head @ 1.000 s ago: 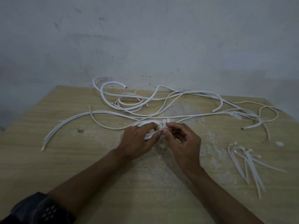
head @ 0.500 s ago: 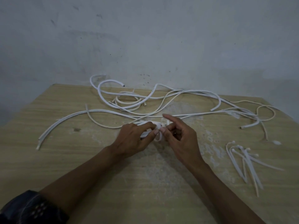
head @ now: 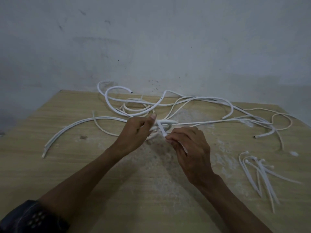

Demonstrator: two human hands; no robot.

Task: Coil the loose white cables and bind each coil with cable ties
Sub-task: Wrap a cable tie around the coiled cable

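Observation:
A small white cable coil [head: 165, 124] sits at the table's middle. My left hand [head: 134, 133] grips its left side, thumb raised. A white cable tie [head: 161, 130] runs from the coil down to my right hand [head: 188, 147], which pinches the tie's tail between thumb and fingertips. Loose white cables [head: 202, 101] sprawl across the far half of the table. A second small coil [head: 134, 109] lies behind my left hand.
A bunch of spare cable ties [head: 259, 172] lies on the wooden table [head: 67, 165] at the right. Two long cable ends [head: 55, 140] reach toward the left edge. A grey wall [head: 151, 39] stands right behind the table.
My right hand has drawn the cable tie's tail down and toward me, away from the coil. My left hand has lifted its thumb while still holding the coil.

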